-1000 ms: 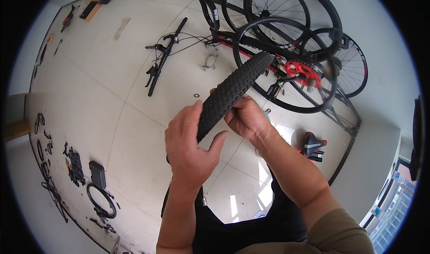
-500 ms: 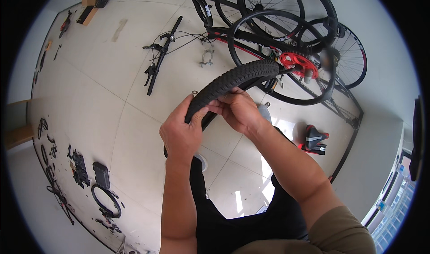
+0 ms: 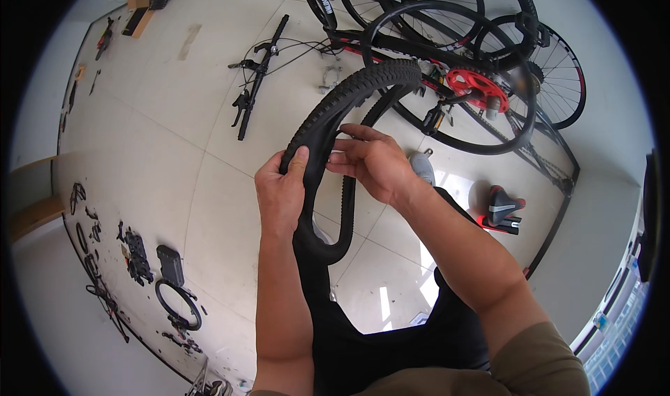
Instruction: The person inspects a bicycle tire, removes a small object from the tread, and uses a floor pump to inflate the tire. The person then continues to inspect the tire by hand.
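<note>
A black knobby bicycle tyre hangs off any rim in front of me, bent into a long loop. Smooth black rubber, seemingly an inner tube, bulges along its inner side. My left hand is closed round the tyre's left side, thumb pressed on the sidewall. At the inner edge is my right hand, its fingers spread and slightly bent, fingertips at or close to the smooth rubber. The loop's lower end hangs over my left thigh.
A dismantled bicycle frame with a red chainring lies ahead right among wheels and a loose tyre. Handlebars lie ahead. A saddle is at the right, a dark case and a small wheel at the left.
The tyre has turned more upright, showing its inner side and lower loop. My right hand's fingers have spread apart from a pinch; my left thumb now lies along the sidewall.
</note>
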A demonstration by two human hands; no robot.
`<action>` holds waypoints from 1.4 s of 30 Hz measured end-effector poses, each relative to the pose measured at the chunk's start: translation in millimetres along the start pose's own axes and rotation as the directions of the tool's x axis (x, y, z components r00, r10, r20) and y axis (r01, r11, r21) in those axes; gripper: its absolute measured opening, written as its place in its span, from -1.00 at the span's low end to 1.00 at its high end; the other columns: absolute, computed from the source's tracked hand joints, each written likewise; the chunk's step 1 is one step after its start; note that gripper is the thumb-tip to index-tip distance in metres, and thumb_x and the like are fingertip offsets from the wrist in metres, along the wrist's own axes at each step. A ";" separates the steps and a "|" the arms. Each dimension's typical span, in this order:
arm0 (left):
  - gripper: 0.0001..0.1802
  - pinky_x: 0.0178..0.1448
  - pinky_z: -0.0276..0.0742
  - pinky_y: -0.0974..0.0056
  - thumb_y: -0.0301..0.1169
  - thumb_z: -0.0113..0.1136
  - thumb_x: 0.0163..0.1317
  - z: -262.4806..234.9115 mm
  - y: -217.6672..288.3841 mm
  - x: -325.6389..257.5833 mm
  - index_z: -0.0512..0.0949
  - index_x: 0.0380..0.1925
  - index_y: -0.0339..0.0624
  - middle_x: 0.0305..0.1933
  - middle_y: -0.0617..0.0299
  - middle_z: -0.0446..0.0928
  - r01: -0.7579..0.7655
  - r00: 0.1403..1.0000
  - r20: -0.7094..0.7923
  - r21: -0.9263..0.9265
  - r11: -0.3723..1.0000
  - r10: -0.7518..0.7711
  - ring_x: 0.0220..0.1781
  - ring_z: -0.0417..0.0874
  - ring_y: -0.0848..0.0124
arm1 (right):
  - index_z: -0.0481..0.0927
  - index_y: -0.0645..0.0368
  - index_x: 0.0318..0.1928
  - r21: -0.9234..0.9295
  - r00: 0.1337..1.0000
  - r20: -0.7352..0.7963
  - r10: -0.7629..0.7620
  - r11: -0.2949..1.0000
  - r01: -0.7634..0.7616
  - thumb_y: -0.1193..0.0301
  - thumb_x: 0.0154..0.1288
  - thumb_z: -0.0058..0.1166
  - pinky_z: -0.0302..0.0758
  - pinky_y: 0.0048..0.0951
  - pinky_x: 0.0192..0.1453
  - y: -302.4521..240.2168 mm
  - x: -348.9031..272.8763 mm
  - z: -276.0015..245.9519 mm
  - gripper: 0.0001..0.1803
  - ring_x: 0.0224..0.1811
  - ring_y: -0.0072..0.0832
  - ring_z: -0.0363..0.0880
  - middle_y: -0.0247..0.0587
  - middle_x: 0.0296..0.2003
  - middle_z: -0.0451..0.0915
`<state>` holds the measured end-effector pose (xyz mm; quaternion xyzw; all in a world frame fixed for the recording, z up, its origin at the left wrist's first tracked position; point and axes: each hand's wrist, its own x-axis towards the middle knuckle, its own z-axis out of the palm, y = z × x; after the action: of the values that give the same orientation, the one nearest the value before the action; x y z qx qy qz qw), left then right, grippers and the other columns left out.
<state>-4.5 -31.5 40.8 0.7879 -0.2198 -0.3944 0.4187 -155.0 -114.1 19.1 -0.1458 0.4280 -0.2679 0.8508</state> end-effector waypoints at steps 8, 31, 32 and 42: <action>-0.55 -0.27 0.43 0.34 -0.10 0.30 0.38 -3.5 0.5 1.3 0.62 -0.15 -0.38 -0.39 0.30 0.56 0.040 0.999 0.001 -0.014 0.999 -0.040 -0.39 0.45 0.51 | 0.17 0.46 0.39 -0.008 0.995 -0.053 0.083 0.997 -0.083 0.62 0.35 -0.08 0.70 -0.29 -0.02 5.0 3.2 -0.6 -0.40 -0.17 -0.30 0.64 0.05 -0.05 0.57; -0.56 -0.26 0.43 0.36 -0.10 0.26 0.41 11.0 -9.4 -2.9 0.56 -0.20 -0.36 -0.35 0.26 0.54 0.069 0.996 0.067 -0.116 0.991 -0.062 -0.35 0.45 0.53 | 0.48 0.32 -0.19 0.206 0.977 -0.201 0.063 0.978 -0.021 0.53 0.40 0.00 0.73 -0.10 -0.03 9.6 5.0 2.9 -0.91 -0.27 -0.35 0.61 -0.14 -0.25 0.50; -0.53 -0.27 0.41 0.36 -0.07 0.28 0.39 12.0 -11.7 -2.4 0.57 -0.21 -0.37 -0.37 0.26 0.54 0.059 0.997 0.059 -0.136 0.989 -0.051 -0.36 0.44 0.52 | 0.48 0.32 -0.20 0.218 0.977 -0.200 0.073 0.975 -0.028 0.53 0.39 -0.02 0.73 -0.10 -0.03 10.1 6.2 0.9 -0.91 -0.29 -0.36 0.60 -0.15 -0.28 0.49; -0.56 -0.16 0.53 0.34 -0.11 0.21 0.45 11.0 -15.0 2.5 0.55 -0.14 -0.38 -0.26 0.21 0.58 0.128 0.992 0.049 -0.266 0.955 -0.119 -0.26 0.54 0.48 | 0.42 0.25 -0.37 0.136 0.925 -0.364 0.105 0.989 -0.059 0.50 0.27 -0.08 0.77 -0.15 -0.17 13.8 4.8 3.3 -0.91 -0.48 -0.50 0.38 -0.22 -0.44 0.41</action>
<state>-11.7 -30.2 23.5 0.7297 -0.1213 -0.4587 0.4925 -145.4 -105.6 11.3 -0.0223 0.5691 -0.2805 0.7726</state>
